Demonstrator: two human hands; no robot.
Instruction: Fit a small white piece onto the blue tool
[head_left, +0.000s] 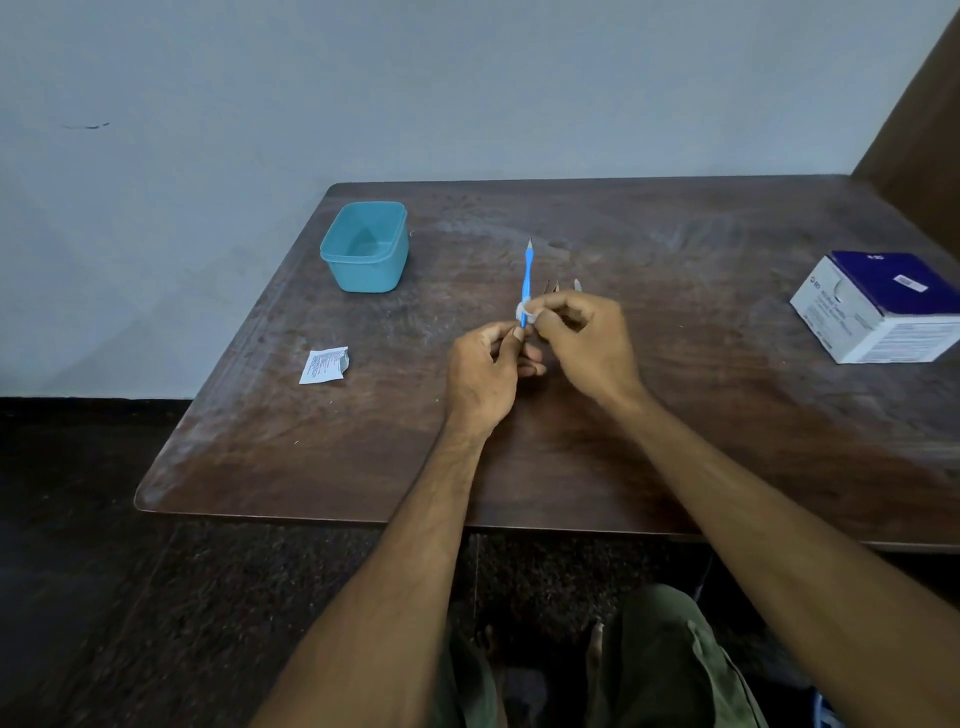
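**Step in hand.** Both hands meet over the middle of the bench (675, 441). The left hand (485, 371) pinches the lower end of a blue tool (528, 275), a slim handle with a dark pointed tip, held nearly upright with the tip away from the person. The right hand (587, 340) has its fingers (540, 314) curled round a small white pad (521, 312) that it presses against the handle just above the left grip. By my judgement this is a wiping of the handle. A further stroke would call for a firm left pinch, and for care that the right fingers stop short of the tip.

**Other items.** A torn white sachet (324, 365) lies flat, left of the hands and well apart from them. Some small thin pieces (558, 285) lie just beyond the right hand; too small to tell what they are.

**Containers.**
- Teal tub (364, 247), far left of the bench, open, nothing visible inside.
- Blue-and-white box (878, 306), right edge, lid partly raised; contents hidden.
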